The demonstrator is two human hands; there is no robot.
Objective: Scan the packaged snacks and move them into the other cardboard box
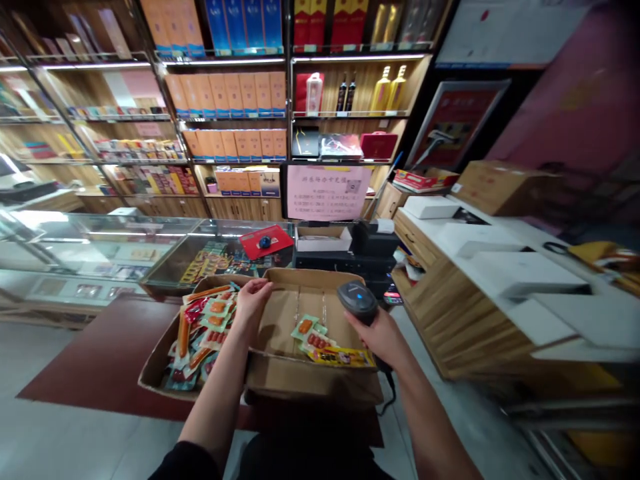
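My right hand point(377, 333) grips a dark handheld barcode scanner point(357, 301) with a small blue light, above the right side of a shallow cardboard box point(280, 320). In that box lie a few small snack packets point(311, 330) and a yellow snack packet point(343, 357) along the near wall. My left hand point(254, 303) is at the box's left side, its fingers pinched together. Whatever they hold, if anything, is hidden. Under and beside my left forearm stands a second cardboard box point(153, 363), heaped with packaged snacks point(213, 320) and orange sticks in wrappers.
Behind the boxes is a glass display counter point(165, 257) with a red card point(267, 241) on it. A screen carries a pink notice point(327, 192). To the right runs a wooden counter point(465, 300) with white boxes on top. Shelves of boxes and bottles point(383, 90) line the back wall.
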